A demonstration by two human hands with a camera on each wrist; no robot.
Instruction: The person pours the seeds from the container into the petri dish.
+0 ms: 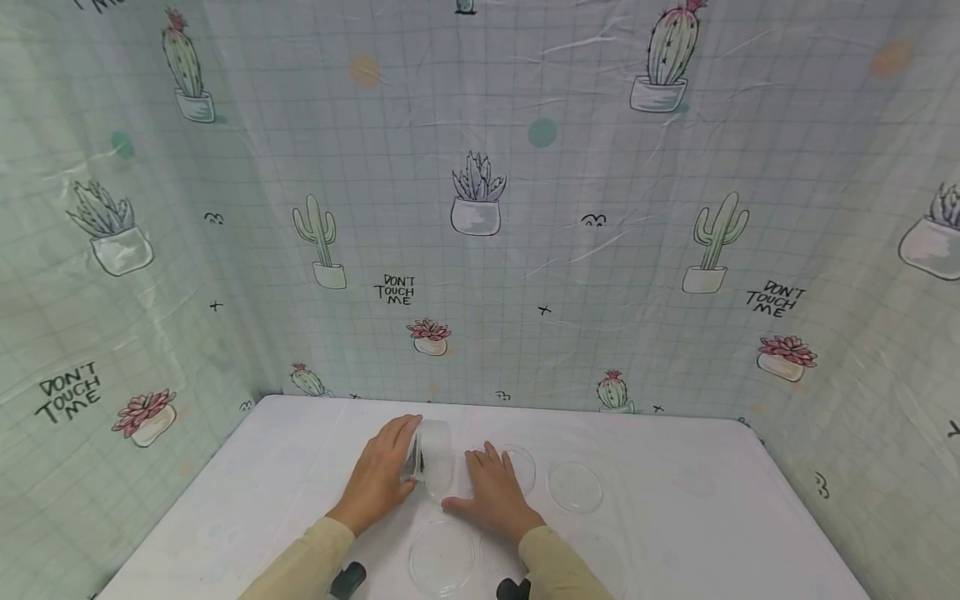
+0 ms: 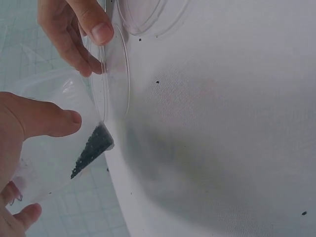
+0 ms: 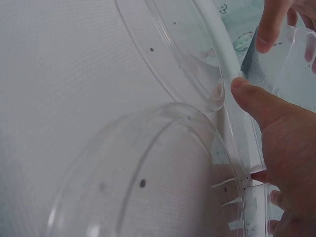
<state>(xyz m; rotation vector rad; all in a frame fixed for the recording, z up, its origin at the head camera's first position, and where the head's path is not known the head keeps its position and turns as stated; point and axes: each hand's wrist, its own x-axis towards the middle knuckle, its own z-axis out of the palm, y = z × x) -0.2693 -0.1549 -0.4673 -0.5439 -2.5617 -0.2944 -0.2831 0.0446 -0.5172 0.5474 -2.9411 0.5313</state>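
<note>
Left hand (image 1: 380, 477) grips the cup (image 1: 439, 450), thumb to fingers; right hand (image 1: 497, 492) spread just beside it, by a dish (image 1: 519, 472), contact unclear. Cup is tipped over the table (image 1: 675, 483), left of centre, grains (image 2: 92, 152) banked in its lower corner. Probably light, thin, slick, dents easily: hold round the wall, squeeze gently, loose load may slide. Other dishes (image 1: 575, 487) nearby; stray specks (image 2: 304, 213) on table.

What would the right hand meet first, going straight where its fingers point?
Probably the cactus-print curtain: the white tabletop ahead looks free, though depth near the clear dish beside it is unclear.
</note>
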